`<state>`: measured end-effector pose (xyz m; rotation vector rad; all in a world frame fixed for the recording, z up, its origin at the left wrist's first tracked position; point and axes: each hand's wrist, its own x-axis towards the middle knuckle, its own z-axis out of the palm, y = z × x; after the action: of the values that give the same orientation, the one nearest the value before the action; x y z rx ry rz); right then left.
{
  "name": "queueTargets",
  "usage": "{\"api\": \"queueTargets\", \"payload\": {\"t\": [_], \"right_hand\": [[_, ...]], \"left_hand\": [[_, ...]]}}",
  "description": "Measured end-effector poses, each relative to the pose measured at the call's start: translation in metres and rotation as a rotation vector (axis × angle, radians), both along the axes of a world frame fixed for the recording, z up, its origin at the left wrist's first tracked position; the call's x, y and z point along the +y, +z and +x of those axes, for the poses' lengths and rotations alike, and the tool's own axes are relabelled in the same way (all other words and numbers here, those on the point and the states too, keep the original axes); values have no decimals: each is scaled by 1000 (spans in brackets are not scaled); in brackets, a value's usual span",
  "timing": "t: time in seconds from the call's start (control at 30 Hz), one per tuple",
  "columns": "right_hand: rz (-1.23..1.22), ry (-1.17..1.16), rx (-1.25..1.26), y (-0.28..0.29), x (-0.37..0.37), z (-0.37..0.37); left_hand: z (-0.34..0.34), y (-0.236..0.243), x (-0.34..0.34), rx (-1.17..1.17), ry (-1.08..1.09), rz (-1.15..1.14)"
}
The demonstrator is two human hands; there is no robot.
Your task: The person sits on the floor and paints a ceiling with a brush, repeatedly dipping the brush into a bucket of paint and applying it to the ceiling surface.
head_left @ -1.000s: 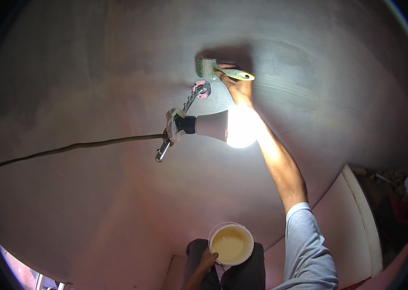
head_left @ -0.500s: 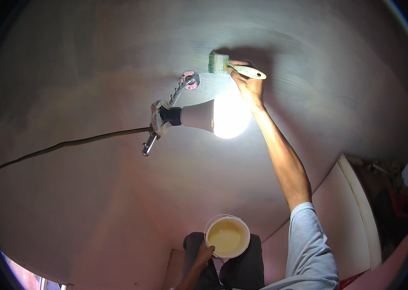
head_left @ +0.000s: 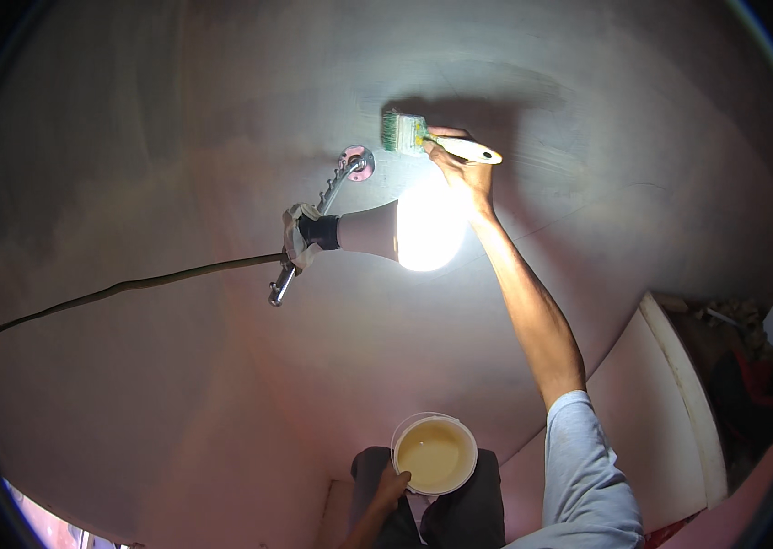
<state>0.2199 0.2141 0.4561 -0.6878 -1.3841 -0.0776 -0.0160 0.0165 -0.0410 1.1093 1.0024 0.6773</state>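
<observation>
My right hand (head_left: 466,174) is raised and closed around a paintbrush (head_left: 483,154) with a pale handle and green bristles. Its bristles point left, at or close to the grey wall (head_left: 313,82); I cannot tell whether they touch. Low in the view, my left hand (head_left: 393,485) grips the rim of a white bucket (head_left: 475,462) with a wire handle. Pale yellowish liquid (head_left: 432,453) lies inside it, and the bucket is held over my thighs. Just below the brush glows a large light bulb (head_left: 430,229), close to my right wrist.
The bulb is fixed to a metal hook rail (head_left: 330,197) jutting from a round wall mount (head_left: 356,164). A dark cable (head_left: 121,288) runs left from it. At the lower right stands a pale panel with a thick edge (head_left: 690,403), with cluttered items (head_left: 752,366) beyond.
My right hand and the brush have shifted slightly down and left in the view. The whole scene has moved a little with the camera. My left hand still holds the bucket.
</observation>
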Motion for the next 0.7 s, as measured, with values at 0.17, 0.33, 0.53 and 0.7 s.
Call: {"api": "queueTargets", "payload": {"t": [0.17,0.33,0.53,0.7], "right_hand": [[-1,22,47,1,9,-17],[5,230,68,-2,49,-50],[21,89,67,9,26,-10],[43,162,57,1,48,-34]], "left_hand": [[3,2,-1,-28,-8,-31],[-8,-14,-1,-69,71,-56],[9,-3,0,-77,-40,-32],[-2,-15,-1,-107,31,-63]]}}
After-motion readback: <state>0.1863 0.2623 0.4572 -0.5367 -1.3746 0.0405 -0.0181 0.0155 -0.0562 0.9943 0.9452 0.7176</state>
